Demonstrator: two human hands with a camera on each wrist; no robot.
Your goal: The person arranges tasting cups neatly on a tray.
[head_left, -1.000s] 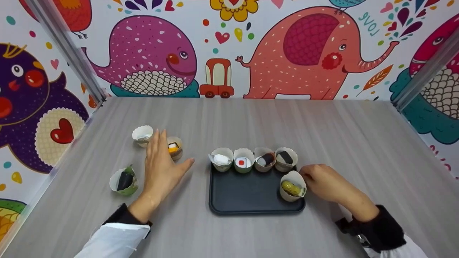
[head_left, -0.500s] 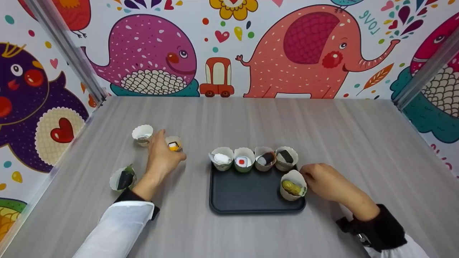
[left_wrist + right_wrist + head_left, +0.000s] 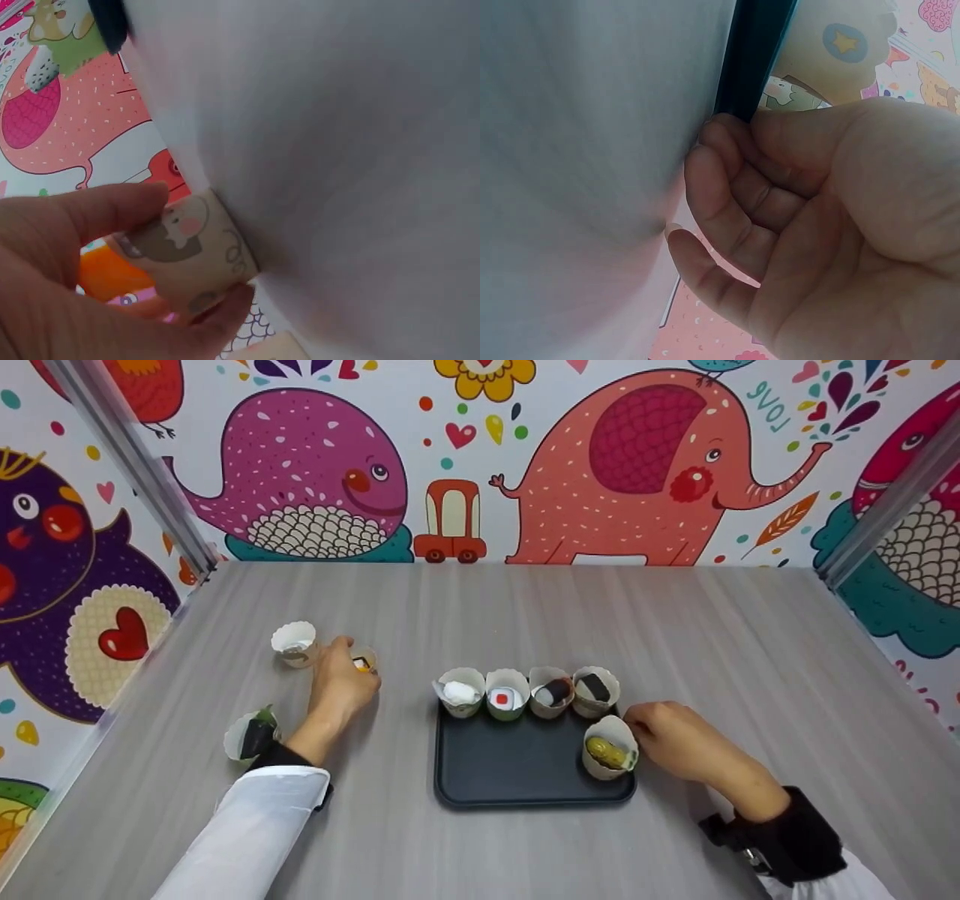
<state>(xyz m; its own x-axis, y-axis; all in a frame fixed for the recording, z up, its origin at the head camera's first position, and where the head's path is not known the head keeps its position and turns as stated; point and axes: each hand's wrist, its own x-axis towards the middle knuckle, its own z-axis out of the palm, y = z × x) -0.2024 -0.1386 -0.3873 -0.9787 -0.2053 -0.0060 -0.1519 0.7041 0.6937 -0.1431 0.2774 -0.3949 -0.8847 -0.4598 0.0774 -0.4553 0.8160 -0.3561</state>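
My left hand (image 3: pixel 341 682) grips a small printed paper cup (image 3: pixel 202 251) between thumb and fingers at the table's left side. Inside that cup is a toy piece in yellow, white and black (image 3: pixel 361 664); the hand hides much of the cup in the head view. At the right edge of a black tray (image 3: pixel 517 765), my right hand (image 3: pixel 671 735) pinches the rim with thumb and curled fingers. A cup with a yellow-green toy (image 3: pixel 609 751) stands in the tray's right side, next to those fingers.
Along the tray's far edge stands a row of several paper cups (image 3: pixel 508 694) holding toy sushi. A white scalloped cup (image 3: pixel 294 643) is left of my left hand. Nearer, a cup with a toy eggplant (image 3: pixel 257 737) stands beside the left sleeve. Printed walls border the grey table (image 3: pixel 480 855).
My left hand has gone from spread fingers beside the cup with the yellow piece to gripping it, the forearm shifting right. My right hand stays at the tray's edge.
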